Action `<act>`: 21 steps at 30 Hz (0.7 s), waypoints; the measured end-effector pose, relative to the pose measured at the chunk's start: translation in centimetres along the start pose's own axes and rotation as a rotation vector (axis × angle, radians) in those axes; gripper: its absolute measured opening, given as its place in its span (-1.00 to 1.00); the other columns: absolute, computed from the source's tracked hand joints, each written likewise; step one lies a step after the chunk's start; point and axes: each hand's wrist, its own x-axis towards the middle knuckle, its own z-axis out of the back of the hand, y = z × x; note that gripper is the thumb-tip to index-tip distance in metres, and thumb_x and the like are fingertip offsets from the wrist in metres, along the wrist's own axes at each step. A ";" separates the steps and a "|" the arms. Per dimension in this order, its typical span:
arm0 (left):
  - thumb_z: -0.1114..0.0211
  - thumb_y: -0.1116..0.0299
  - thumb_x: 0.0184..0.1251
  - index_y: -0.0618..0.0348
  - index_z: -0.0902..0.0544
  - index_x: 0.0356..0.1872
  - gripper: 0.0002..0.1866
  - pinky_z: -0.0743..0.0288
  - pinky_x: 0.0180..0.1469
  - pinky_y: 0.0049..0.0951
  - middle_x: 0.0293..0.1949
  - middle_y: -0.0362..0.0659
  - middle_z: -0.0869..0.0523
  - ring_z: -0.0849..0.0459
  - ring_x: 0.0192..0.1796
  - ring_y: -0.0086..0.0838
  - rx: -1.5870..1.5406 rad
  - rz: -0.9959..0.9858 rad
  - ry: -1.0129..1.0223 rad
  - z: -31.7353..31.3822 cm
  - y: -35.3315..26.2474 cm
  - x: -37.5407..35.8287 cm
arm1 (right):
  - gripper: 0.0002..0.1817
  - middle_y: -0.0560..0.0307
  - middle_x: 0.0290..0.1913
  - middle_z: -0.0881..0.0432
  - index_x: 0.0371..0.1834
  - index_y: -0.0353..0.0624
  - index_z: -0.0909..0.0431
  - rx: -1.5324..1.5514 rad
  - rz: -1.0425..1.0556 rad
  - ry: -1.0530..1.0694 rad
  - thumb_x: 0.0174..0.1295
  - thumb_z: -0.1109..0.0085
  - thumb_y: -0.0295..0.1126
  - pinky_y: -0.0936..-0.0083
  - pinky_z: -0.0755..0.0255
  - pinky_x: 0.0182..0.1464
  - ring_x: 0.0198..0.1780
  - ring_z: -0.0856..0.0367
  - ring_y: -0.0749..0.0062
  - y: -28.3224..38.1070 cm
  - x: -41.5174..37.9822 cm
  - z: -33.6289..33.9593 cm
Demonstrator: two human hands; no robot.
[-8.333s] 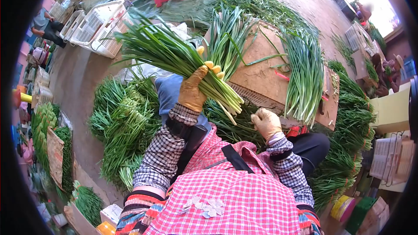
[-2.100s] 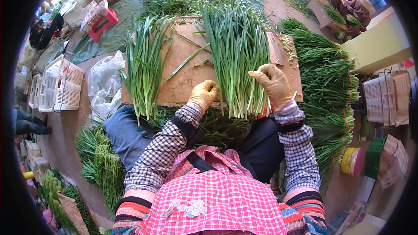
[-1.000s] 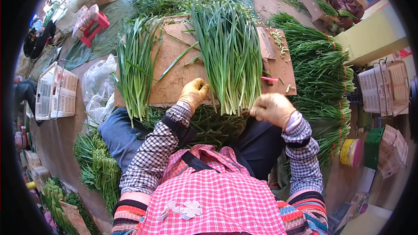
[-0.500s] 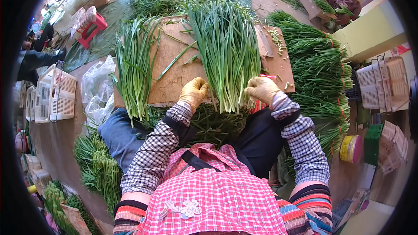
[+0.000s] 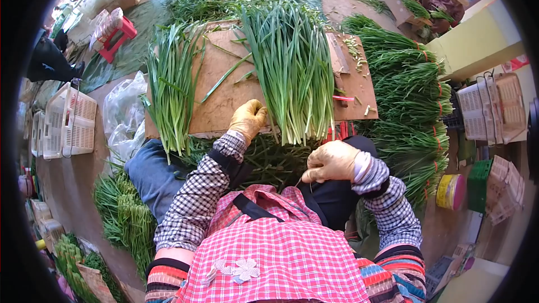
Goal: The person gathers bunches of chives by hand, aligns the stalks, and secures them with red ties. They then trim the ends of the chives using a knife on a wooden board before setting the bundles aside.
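Observation:
A wide pile of green chives (image 5: 292, 73) lies on a wooden board (image 5: 224, 101) in front of me, cut ends toward me. My left hand (image 5: 249, 120), in a yellow glove, is curled into a fist against the left side of the pile's cut ends. My right hand (image 5: 331, 161), also gloved, is drawn back near my lap below the board, fingers pinched on what looks like a thin chive strand. A smaller pile of chives (image 5: 171, 84) lies on the board's left part.
A cleaver (image 5: 337, 56) and a red band (image 5: 342, 99) lie on the board's right side. Tied chive bundles (image 5: 410, 95) are stacked at right, more bundles (image 5: 126, 213) at lower left. White crates (image 5: 62, 120), a plastic bag (image 5: 123, 112), a red stool (image 5: 115, 31) stand left. Another person (image 5: 443, 3) sits far right.
My right hand has pulled back from the chive pile's cut ends down toward my lap. My left hand has stayed at the pile's left side.

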 end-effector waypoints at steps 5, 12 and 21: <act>-0.21 0.27 0.34 0.23 -0.59 -0.24 -0.79 -0.50 -0.21 -0.34 -0.41 -0.01 -0.69 -0.66 -0.33 -0.28 0.041 0.014 -0.012 -0.4 1.3 0.7 | -0.64 0.07 -0.31 -0.69 -0.08 -0.12 -0.65 0.051 0.127 -0.342 0.08 -0.28 -0.19 0.41 -0.52 -0.11 -0.23 -0.68 0.25 -3.6 -2.3 0.1; -0.16 0.34 0.40 0.27 -0.56 -0.26 -0.83 -0.51 -0.29 -0.45 -0.46 -0.13 -0.64 -0.60 -0.42 -0.46 0.071 -0.003 0.017 -0.3 1.7 1.1 | -0.79 0.15 -0.41 -0.71 -0.21 -0.21 -0.65 -0.071 0.302 -0.612 0.19 -0.20 -0.33 0.46 -0.56 -0.18 -0.38 -0.68 0.39 -7.2 -2.6 1.4; -0.22 0.26 0.36 0.26 -0.58 -0.24 -0.77 -0.48 -0.24 -0.36 -0.44 -0.03 -0.66 -0.59 -0.40 -0.33 0.050 0.034 0.025 0.2 0.6 0.6 | -0.37 -0.05 0.01 -0.63 0.19 -0.06 -0.48 -0.301 -0.337 -0.858 0.01 -0.34 -0.10 0.46 -0.42 0.19 0.12 -0.57 0.24 -11.7 -2.3 2.4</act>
